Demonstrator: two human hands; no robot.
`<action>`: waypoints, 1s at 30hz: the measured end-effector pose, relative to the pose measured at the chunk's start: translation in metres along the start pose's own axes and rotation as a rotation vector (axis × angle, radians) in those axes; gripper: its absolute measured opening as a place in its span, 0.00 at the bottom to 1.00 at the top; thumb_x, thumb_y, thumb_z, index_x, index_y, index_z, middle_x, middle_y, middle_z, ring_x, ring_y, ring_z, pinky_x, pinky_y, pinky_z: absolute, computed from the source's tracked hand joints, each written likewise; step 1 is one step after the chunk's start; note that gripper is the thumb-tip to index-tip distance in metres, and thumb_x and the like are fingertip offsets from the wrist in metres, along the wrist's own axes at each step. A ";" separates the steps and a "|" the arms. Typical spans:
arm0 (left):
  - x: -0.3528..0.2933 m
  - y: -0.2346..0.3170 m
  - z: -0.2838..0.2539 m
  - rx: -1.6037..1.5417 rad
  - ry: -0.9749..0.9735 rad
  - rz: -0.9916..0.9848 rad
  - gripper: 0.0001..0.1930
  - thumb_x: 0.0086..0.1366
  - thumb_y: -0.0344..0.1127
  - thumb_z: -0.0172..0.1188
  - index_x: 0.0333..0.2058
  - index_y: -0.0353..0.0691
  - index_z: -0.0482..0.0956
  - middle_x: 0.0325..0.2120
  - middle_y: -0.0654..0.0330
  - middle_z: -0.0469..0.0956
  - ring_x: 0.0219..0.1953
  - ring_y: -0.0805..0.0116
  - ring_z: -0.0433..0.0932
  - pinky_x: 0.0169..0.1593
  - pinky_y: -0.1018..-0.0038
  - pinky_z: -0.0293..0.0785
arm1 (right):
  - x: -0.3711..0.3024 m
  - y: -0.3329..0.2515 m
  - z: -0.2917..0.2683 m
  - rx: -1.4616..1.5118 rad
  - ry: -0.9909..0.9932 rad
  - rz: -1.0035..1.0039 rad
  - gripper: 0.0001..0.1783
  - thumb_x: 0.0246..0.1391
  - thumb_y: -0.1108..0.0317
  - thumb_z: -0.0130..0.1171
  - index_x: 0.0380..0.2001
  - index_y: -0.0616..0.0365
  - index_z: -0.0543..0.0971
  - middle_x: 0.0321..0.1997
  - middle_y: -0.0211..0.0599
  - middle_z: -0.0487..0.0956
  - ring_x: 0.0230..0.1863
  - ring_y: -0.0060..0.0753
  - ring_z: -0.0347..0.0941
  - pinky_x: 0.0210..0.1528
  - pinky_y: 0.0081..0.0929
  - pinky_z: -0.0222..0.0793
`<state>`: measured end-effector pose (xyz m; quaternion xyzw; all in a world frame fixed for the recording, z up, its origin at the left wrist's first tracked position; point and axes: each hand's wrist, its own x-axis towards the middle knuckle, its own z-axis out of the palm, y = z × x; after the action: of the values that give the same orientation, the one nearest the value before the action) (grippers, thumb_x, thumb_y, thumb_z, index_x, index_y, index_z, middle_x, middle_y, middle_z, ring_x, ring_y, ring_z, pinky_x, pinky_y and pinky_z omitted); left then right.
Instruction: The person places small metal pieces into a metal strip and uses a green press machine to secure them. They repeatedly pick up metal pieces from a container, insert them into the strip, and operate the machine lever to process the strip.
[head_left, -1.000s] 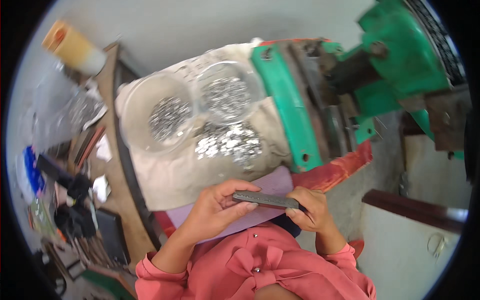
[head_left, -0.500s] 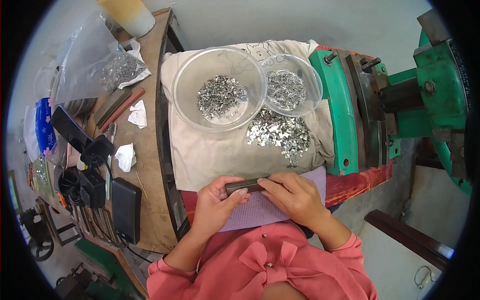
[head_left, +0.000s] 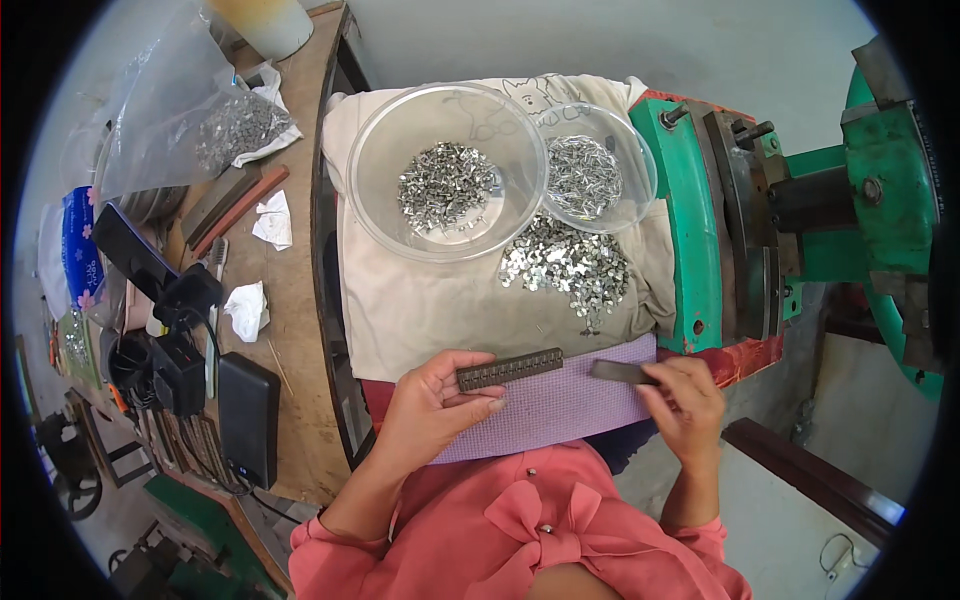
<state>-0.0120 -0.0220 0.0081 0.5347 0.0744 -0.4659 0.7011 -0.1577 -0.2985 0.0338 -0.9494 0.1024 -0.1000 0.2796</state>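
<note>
My left hand (head_left: 440, 400) is closed round the left end of a dark slotted metal block (head_left: 512, 369), whose row of small grooves faces up. Off to the right, my right hand (head_left: 685, 400) pinches a flat dark metal bar (head_left: 618, 372) by its right end. The two pieces are apart, both above a purple woven mat (head_left: 530, 412). Beyond them a loose pile of small shiny metal pieces (head_left: 570, 265) lies on a beige cloth (head_left: 420, 310). Whether anything sits in the grooves is too small to tell.
A large clear tub (head_left: 365, 190) and a smaller clear tub (head_left: 648, 185) hold small metal parts behind the pile. At right stands a green machine (head_left: 690, 230). The wooden table (head_left: 300, 400) at left carries a black power bank (head_left: 248, 420), a phone (head_left: 135, 250) and plastic bags.
My right hand has moved right and lifted the flat bar away from the block. The grooved face, covered before, now shows in my left hand.
</note>
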 end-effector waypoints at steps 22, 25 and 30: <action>-0.009 0.026 -0.010 -0.048 -0.103 -0.144 0.20 0.78 0.40 0.49 0.54 0.26 0.75 0.39 0.48 0.83 0.35 0.67 0.83 0.39 0.74 0.82 | 0.104 -0.063 0.047 0.084 -0.219 -0.702 0.23 0.35 0.68 0.71 0.41 0.53 0.82 0.38 0.29 0.76 0.45 0.34 0.74 0.48 0.33 0.69; -0.010 0.038 -0.015 -0.071 -0.147 -0.145 0.19 0.78 0.39 0.49 0.55 0.28 0.75 0.39 0.52 0.83 0.34 0.71 0.81 0.38 0.75 0.81 | 0.117 -0.073 0.035 0.096 -0.156 -0.726 0.25 0.36 0.68 0.72 0.44 0.54 0.82 0.39 0.30 0.77 0.45 0.34 0.74 0.48 0.32 0.69; -0.020 0.071 -0.007 -0.125 0.000 0.009 0.19 0.74 0.38 0.55 0.51 0.24 0.75 0.33 0.45 0.83 0.26 0.68 0.81 0.28 0.77 0.79 | 0.116 -0.068 0.025 0.203 0.040 -0.497 0.22 0.39 0.71 0.73 0.42 0.53 0.84 0.39 0.31 0.78 0.40 0.37 0.74 0.44 0.34 0.70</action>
<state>0.0320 -0.0053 0.0650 0.4901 0.1010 -0.4573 0.7352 -0.0307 -0.2585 0.0662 -0.9104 -0.1389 -0.1939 0.3380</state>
